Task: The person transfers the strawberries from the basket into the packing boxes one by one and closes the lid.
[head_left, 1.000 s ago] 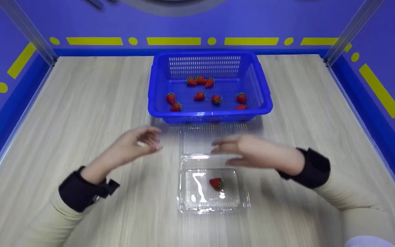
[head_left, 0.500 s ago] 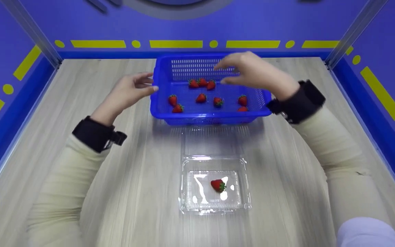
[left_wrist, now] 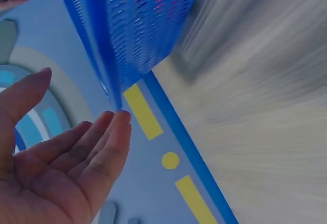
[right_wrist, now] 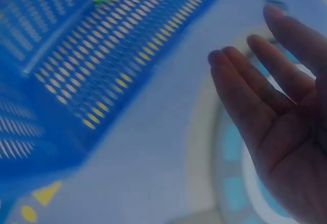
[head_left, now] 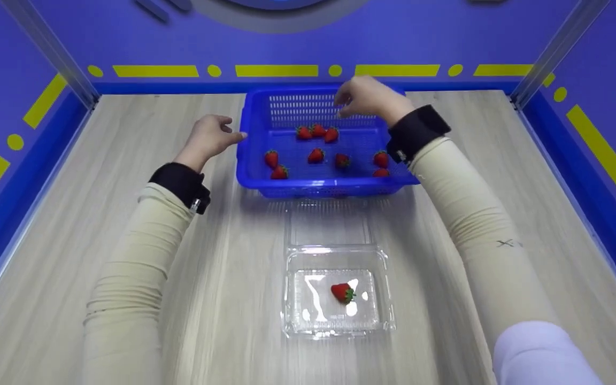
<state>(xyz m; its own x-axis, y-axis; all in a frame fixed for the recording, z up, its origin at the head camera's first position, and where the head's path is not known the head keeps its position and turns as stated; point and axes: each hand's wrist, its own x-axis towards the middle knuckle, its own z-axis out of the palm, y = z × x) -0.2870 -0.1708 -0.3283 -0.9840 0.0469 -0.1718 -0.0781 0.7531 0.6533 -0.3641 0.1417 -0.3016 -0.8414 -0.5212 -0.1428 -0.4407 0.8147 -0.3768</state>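
My left hand (head_left: 209,138) is beside the left rim of the blue basket (head_left: 313,183), its fingers loosely bent and holding nothing. In the left wrist view the palm (left_wrist: 66,183) faces up, fingertips close to the basket edge; whether they touch it I cannot tell. Over the back right part of the basket hovers my right hand (head_left: 369,99), fingers relaxed and nothing in them. Several strawberries lie on the basket floor, among them a middle strawberry (head_left: 316,155) and a back strawberry (head_left: 331,134). One strawberry (head_left: 343,292) lies inside the clear plastic clamshell box (head_left: 292,299).
The clamshell's lid (head_left: 329,227) is folded back flat toward the basket. All stands on a pale wood-grain table (head_left: 142,128), bounded by blue walls (head_left: 297,43) with yellow marks at the back and sides.
Both hands have moved forward from around the clamshell lid. The left came to the basket's left side, the right over its inside. The strawberry in the box lies where it was.
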